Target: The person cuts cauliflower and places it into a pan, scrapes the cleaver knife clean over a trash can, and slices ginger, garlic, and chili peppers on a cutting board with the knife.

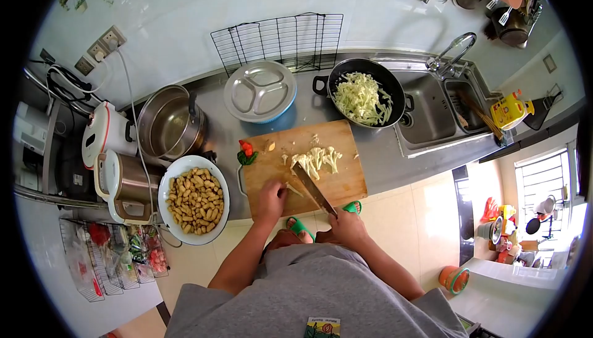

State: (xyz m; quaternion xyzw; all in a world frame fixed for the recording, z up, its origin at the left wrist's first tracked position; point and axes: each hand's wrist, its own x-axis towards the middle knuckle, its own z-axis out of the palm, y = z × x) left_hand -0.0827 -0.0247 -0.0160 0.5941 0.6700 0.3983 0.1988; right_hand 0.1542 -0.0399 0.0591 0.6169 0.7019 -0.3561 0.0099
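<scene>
My right hand point(349, 227) grips the handle of a kitchen knife point(314, 190), its blade slanting up and left over the wooden cutting board point(346, 180). The blade's tip end is beside a pile of cut cauliflower point(316, 160). At the board's lower left, my left hand point(272, 200) has its fingers closed at the end of a thin pale cauliflower piece point(294, 190); the fingertips are partly hidden. Red and green peppers point(247, 153) lie at the board's upper left, near a small tan piece that looks like ginger point(270, 145).
A black wok point(398, 85) holds shredded pale vegetable, beside the sink point(426, 116). Left of the board are a basin point(163, 205) of peanuts and a steel pot point(162, 125). A divided metal plate point(259, 91) sits behind the board, before a wire rack point(278, 38).
</scene>
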